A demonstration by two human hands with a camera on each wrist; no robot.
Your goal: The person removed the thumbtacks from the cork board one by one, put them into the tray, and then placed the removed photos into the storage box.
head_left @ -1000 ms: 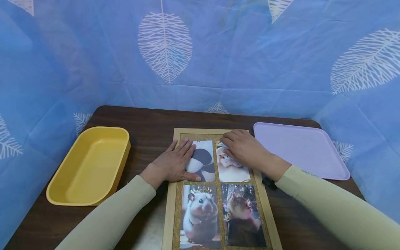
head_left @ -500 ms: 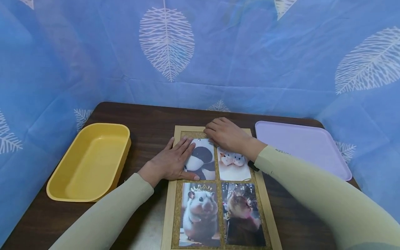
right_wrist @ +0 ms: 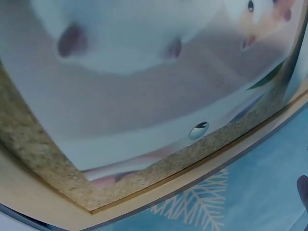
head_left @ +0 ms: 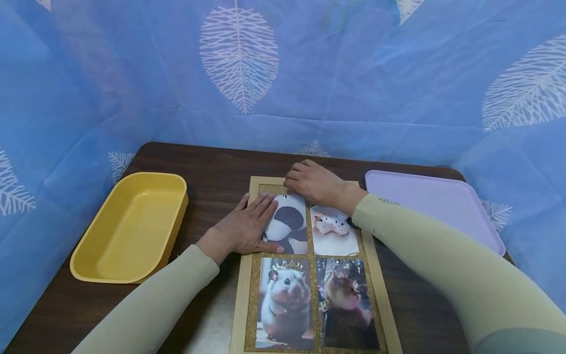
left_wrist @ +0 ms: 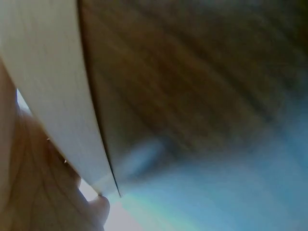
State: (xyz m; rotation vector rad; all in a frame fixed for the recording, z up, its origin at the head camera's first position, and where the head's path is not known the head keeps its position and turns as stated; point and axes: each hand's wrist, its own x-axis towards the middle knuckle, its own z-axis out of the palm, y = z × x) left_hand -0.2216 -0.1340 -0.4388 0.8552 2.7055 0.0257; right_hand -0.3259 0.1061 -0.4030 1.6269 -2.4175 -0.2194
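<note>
A wood-framed cork board (head_left: 245, 290) bears several photos. My left hand (head_left: 240, 228) rests spread over the board's left edge, its fingers touching the upper-left photo (head_left: 289, 231) of a grey-and-white animal. Above that photo's top edge is my right hand (head_left: 316, 184), fingers bent down and tips hidden; whether they pinch anything cannot be seen. Beneath the right wrist lies the upper-right photo (head_left: 336, 238) of white hamsters, its silver tack (right_wrist: 198, 130) seen in the right wrist view. Lower down are a crowned hamster photo (head_left: 286, 305) and a darker animal photo (head_left: 347, 309).
A yellow bin (head_left: 128, 231) stands to the left on the dark wooden table (head_left: 212, 160). At the right lies a lilac tray (head_left: 433, 201), partly under the right sleeve (head_left: 420, 250). A blue leaf-patterned cloth (head_left: 331, 73) hangs behind.
My right hand has moved left and slightly away from me, from the upper-right photo to the top of the upper-left one. The left hand stays on the board.
</note>
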